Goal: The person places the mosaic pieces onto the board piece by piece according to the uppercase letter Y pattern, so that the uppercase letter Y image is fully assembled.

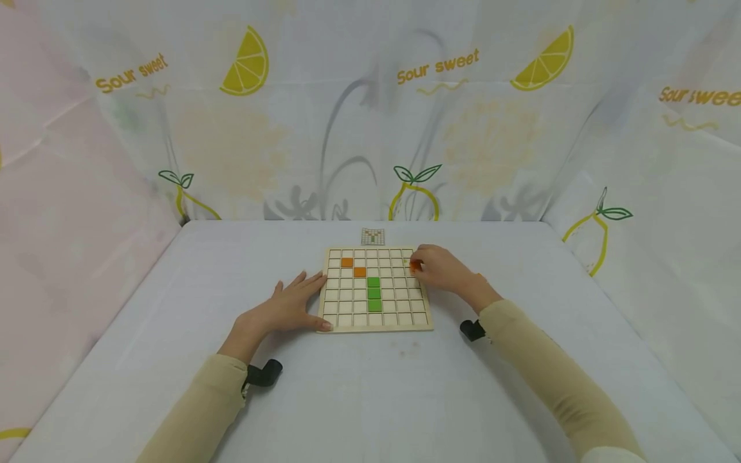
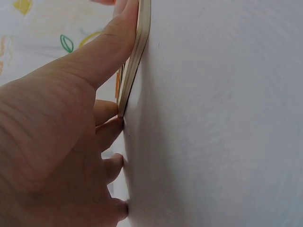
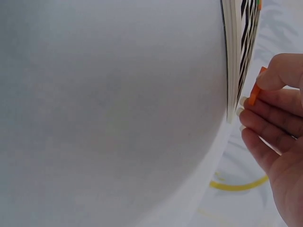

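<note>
A wooden grid board [image 1: 379, 329] lies on the white table, with two orange tiles, one of them the upper-left orange tile [image 1: 347, 262], and a column of green tiles [image 1: 374, 293] set in its squares. Against the board's left edge rests my left hand [image 1: 283, 308], fingers spread, the thumb over the near-left corner. In the left wrist view that thumb [image 2: 104, 52] lies along the board's side. Over the board's right edge, my right hand [image 1: 442, 269] pinches another orange tile [image 3: 256, 87] between thumb and fingers.
Behind the board lies a small card [image 1: 373, 236] printed with a grid pattern. White cloth covers the table [image 1: 370, 399], and a lemon-patterned curtain [image 1: 324, 96] hangs at its back. Each wrist carries a black camera mount, such as the left mount [image 1: 266, 373].
</note>
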The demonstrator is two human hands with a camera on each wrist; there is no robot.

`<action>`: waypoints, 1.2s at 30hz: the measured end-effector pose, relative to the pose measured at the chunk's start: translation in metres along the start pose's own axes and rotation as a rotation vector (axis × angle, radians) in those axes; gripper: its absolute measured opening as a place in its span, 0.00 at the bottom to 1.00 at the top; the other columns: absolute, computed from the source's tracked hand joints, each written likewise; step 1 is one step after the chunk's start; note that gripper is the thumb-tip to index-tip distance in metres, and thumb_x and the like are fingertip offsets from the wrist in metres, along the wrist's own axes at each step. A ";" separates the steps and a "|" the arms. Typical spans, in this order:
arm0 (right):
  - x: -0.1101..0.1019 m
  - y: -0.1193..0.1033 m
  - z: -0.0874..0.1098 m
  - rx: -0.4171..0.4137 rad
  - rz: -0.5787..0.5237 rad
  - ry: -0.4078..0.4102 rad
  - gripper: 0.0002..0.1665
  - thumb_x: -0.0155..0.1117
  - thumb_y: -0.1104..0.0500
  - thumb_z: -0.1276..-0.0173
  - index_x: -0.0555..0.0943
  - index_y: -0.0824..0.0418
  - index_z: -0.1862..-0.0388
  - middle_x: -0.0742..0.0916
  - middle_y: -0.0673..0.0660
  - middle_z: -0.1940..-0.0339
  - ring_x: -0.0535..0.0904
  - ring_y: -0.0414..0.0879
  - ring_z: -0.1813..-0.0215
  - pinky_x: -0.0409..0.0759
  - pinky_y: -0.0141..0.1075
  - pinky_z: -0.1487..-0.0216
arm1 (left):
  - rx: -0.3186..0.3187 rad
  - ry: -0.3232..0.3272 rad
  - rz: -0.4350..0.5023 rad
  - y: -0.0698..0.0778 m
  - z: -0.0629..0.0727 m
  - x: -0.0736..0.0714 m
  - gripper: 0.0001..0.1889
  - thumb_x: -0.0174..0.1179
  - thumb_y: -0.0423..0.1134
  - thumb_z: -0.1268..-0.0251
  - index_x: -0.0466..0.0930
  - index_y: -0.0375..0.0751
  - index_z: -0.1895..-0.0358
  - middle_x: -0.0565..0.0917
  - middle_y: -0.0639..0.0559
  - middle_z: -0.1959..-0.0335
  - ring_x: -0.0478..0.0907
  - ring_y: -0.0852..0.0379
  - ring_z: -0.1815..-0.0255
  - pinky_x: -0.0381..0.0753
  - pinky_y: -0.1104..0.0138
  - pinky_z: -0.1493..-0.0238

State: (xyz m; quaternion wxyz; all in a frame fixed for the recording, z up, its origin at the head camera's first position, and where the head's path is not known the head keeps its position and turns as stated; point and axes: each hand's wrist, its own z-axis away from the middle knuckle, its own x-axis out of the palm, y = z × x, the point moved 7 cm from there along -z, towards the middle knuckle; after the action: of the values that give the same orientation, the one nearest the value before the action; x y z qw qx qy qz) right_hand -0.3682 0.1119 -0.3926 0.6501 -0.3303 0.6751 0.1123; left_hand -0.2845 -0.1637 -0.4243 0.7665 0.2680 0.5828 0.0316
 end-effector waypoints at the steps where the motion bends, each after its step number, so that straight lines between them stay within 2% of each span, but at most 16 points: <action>1: 0.001 0.000 -0.001 -0.001 -0.004 0.001 0.09 0.62 0.66 0.37 0.85 0.64 0.59 0.82 0.53 0.66 0.73 0.45 0.64 0.76 0.37 0.58 | 0.002 0.001 0.000 0.000 0.000 0.000 0.60 0.72 0.64 0.53 0.50 0.43 0.20 0.51 0.46 0.18 0.39 0.34 0.17 0.33 0.28 0.27; 11: 0.008 -0.002 -0.010 -0.002 0.002 -0.016 0.11 0.60 0.65 0.39 0.84 0.63 0.57 0.82 0.53 0.65 0.73 0.45 0.64 0.74 0.37 0.60 | 0.004 0.000 -0.004 -0.001 -0.002 0.001 0.60 0.72 0.65 0.53 0.50 0.42 0.20 0.50 0.45 0.18 0.38 0.34 0.18 0.34 0.30 0.26; 22: 0.011 -0.014 -0.017 -0.001 -0.033 -0.009 0.08 0.61 0.65 0.35 0.85 0.62 0.59 0.83 0.54 0.64 0.75 0.45 0.63 0.77 0.37 0.58 | -0.003 -0.005 0.001 -0.001 -0.002 0.001 0.60 0.72 0.65 0.52 0.49 0.43 0.20 0.50 0.46 0.17 0.37 0.34 0.17 0.33 0.31 0.25; 30: 0.015 -0.019 -0.021 0.009 -0.024 -0.026 0.12 0.59 0.65 0.36 0.85 0.62 0.56 0.82 0.54 0.64 0.72 0.45 0.65 0.73 0.36 0.61 | -0.008 -0.012 0.008 -0.002 -0.002 0.002 0.60 0.72 0.65 0.52 0.48 0.43 0.20 0.48 0.46 0.17 0.37 0.35 0.17 0.32 0.31 0.26; 36: 0.016 -0.021 -0.023 0.025 0.010 -0.034 0.15 0.59 0.65 0.37 0.84 0.64 0.52 0.83 0.55 0.62 0.73 0.46 0.62 0.75 0.37 0.58 | 0.001 -0.011 0.017 -0.003 -0.002 0.003 0.60 0.72 0.65 0.52 0.48 0.45 0.19 0.47 0.48 0.17 0.36 0.36 0.17 0.31 0.31 0.25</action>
State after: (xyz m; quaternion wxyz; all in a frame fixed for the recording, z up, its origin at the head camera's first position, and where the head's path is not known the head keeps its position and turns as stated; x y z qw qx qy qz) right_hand -0.3735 0.0779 -0.3987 0.6649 -0.3169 0.6669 0.1127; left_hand -0.2865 -0.1644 -0.4285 0.7693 0.2733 0.5763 0.0364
